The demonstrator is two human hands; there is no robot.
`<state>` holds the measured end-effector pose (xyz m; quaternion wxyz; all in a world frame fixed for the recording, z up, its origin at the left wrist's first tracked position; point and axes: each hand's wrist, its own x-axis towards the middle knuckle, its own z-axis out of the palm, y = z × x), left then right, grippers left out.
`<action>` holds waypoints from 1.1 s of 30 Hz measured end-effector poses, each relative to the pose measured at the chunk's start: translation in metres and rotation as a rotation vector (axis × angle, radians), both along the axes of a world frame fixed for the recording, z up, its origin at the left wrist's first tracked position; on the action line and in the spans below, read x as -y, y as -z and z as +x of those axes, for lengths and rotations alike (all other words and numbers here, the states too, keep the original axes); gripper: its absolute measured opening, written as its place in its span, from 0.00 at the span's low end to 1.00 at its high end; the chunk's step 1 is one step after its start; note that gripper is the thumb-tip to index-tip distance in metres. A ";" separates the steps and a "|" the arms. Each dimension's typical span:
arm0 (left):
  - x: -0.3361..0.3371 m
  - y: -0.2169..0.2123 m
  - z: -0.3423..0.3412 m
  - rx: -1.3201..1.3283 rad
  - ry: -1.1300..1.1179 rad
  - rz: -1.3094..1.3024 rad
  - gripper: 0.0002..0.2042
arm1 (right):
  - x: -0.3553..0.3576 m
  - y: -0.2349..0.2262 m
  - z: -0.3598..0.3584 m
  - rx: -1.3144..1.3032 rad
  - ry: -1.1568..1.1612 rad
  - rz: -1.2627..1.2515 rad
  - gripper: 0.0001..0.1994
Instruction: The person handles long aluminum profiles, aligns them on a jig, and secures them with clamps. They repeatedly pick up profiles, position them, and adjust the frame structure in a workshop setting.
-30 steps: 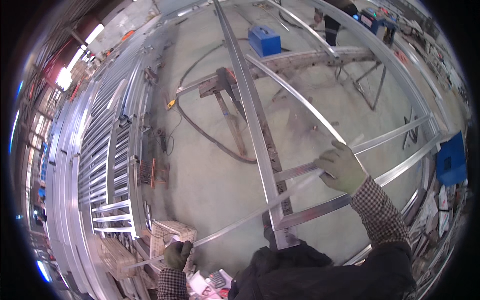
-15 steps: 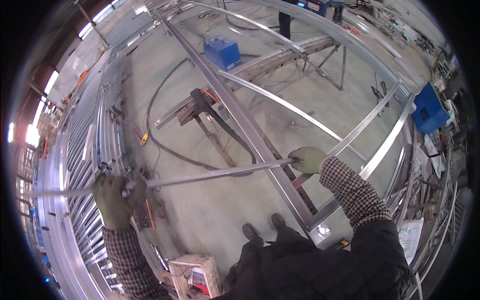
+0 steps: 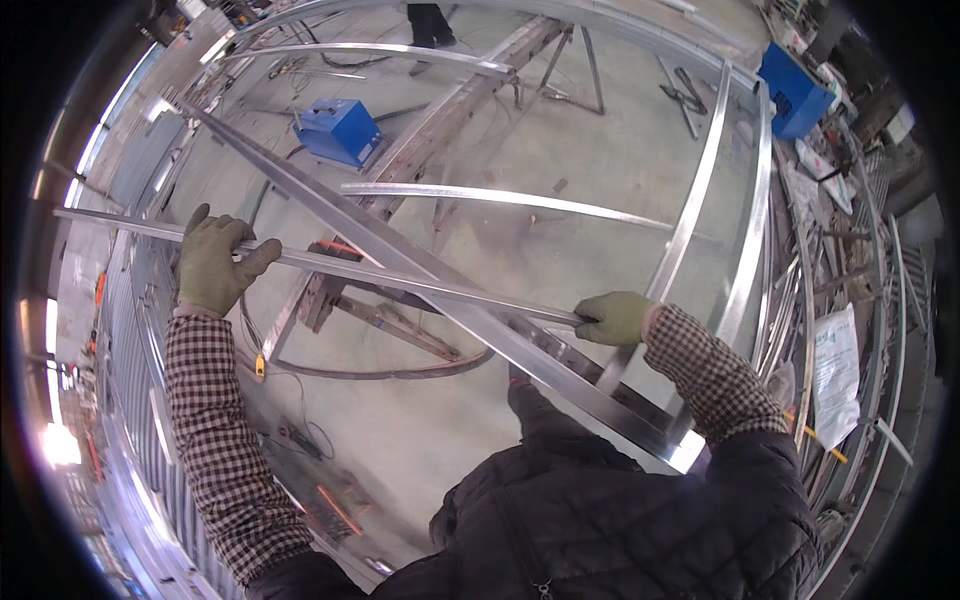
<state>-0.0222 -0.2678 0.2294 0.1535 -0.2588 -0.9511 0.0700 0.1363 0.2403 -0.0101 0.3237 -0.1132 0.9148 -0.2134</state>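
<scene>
A person in a dark quilted jacket and checked sleeves holds a long, slim metal bar (image 3: 430, 287) in gloved hands. The left hand (image 3: 215, 265) is closed around the bar some way in from its far left end, thumb lying along it; the right hand (image 3: 612, 318) grips it at or near the other end — its fingers hide the tip. The bar slants down from left to right and crosses in front of a wide metal beam (image 3: 550, 370); whether the two touch cannot be told. Two crosspieces (image 3: 700, 190) stand to the right of the right hand, and a thinner strip (image 3: 500, 197) lies beyond the bar. Farther off are a blue box (image 3: 340, 130) and another person's dark-clad leg (image 3: 428, 25).
</scene>
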 end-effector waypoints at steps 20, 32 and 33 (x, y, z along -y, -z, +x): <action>-0.066 0.213 -0.248 0.790 0.141 -0.176 0.35 | 0.058 -0.008 0.007 0.209 0.433 0.005 0.25; -0.069 0.207 -0.246 0.870 0.167 -0.171 0.29 | 0.057 -0.006 0.018 0.131 0.392 0.065 0.21; -0.069 0.205 -0.244 0.894 0.156 -0.177 0.28 | 0.057 -0.006 0.017 0.155 0.382 0.082 0.21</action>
